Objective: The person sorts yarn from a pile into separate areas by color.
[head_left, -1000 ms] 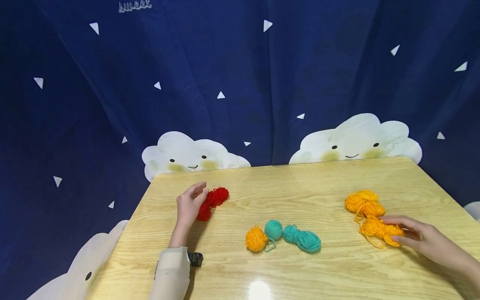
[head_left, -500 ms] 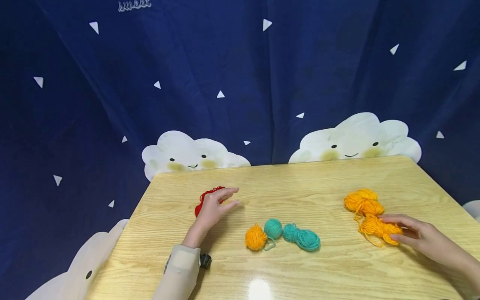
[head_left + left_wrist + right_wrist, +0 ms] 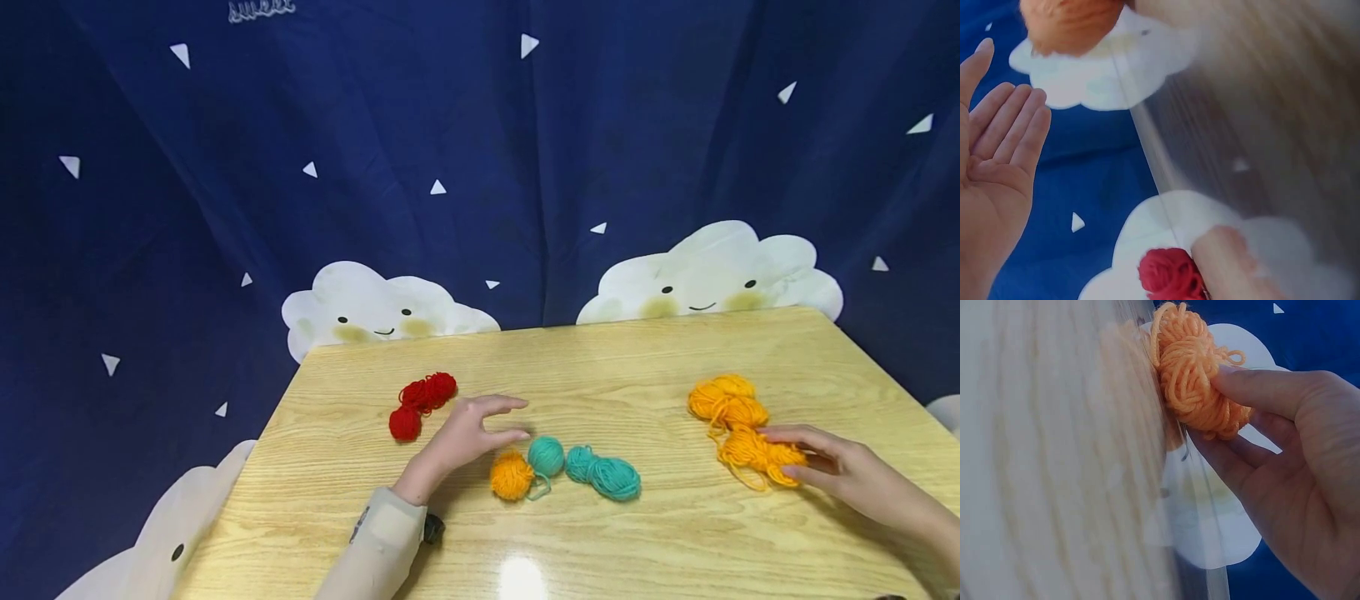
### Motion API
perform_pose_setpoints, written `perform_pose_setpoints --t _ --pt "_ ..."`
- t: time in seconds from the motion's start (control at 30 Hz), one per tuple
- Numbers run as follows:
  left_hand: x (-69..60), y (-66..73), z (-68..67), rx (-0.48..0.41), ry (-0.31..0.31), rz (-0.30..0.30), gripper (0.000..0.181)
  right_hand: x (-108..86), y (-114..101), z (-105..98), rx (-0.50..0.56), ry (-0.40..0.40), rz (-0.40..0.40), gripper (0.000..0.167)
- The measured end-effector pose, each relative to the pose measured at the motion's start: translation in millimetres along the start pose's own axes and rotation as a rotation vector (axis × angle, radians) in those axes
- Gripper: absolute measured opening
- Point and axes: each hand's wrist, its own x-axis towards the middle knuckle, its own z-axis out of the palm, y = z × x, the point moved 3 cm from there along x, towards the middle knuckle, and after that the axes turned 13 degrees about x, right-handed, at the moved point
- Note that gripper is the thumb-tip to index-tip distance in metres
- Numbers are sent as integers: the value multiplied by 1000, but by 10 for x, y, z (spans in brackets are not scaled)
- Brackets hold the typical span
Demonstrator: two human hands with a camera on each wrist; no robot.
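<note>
Left hand (image 3: 471,432) wide near the teal ball (image 3: 546,457), right hand (image 3: 851,471) pinching yarn

Well left of the teal ball, and farther back on the wooden table (image 3: 585,383), lies the red ball (image 3: 405,423), the red skein (image 3: 429,392) close behind it. The left hand comes next, just left of the teal ball, its thumb and fingers straight with a wide gap between. The orange ball (image 3: 512,477) sits just left of the teal ball, slightly nearer the wearer; the teal skein (image 3: 604,476) lies just right of it. Well right of the teal ball are 2 orange skeins: the upper orange skein (image 3: 727,402), farther back, and the lower orange skein (image 3: 753,456), which the right hand holds between thumb and fingers.
</note>
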Motion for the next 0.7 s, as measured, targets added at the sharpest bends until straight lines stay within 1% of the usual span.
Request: perform_pose_setpoints --t 0.1,0.27,0.43,0.5,0.7 --pt "20 65 50 21 -56 30 48 -8 1 4 5 1 -11 45" --pt "47 153 120 43 -123 76 50 -14 -9 20 12 8 -50 47" --pt "62 223 178 108 -201 104 51 -4 -15 2 9 7 -22 45" --pt "63 250 197 128 -224 124 51 -1 -14 -6 6 4 -9 44" --pt "68 300 260 179 -250 205 49 -10 -9 2 7 0 -7 44"
